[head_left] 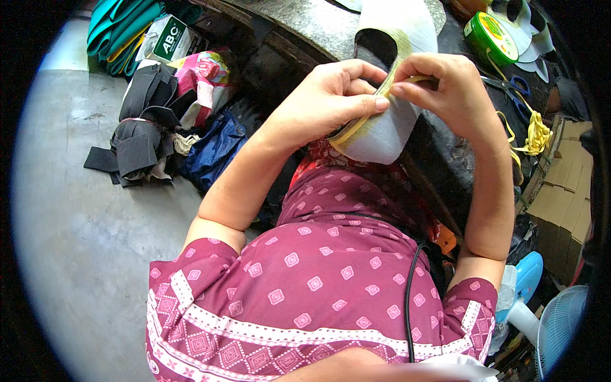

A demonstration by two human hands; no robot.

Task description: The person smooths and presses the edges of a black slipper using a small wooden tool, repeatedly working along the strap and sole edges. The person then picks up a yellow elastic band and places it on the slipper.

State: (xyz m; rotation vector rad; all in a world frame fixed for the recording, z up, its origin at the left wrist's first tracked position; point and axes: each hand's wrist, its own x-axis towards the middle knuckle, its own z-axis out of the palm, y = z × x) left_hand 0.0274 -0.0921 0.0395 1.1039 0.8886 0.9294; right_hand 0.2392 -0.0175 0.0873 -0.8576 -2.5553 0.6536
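Note:
Up near the table edge I hold a pale grey-white curved piece (pixel 387 137) that looks like a shoe upper. A narrow yellow strip (pixel 347 132) runs along its inner curved edge, where yellowish smears show. My left hand (pixel 324 99) is closed on that edge, thumb on top of the strip and fingers behind. Right beside it, my right hand (pixel 445 89) pinches the yellow strip between thumb and forefinger against the edge. A short bit of strip shows between its fingers.
To the right lie blue-handled scissors (pixel 519 88), a bundle of yellow strip (pixel 538 135), a green round tin (pixel 493 39) and cardboard (pixel 563 191). A fan (pixel 563 325) stands lower right. On the left floor are black fabric pieces (pixel 145 143) and a blue plastic bag (pixel 216 146).

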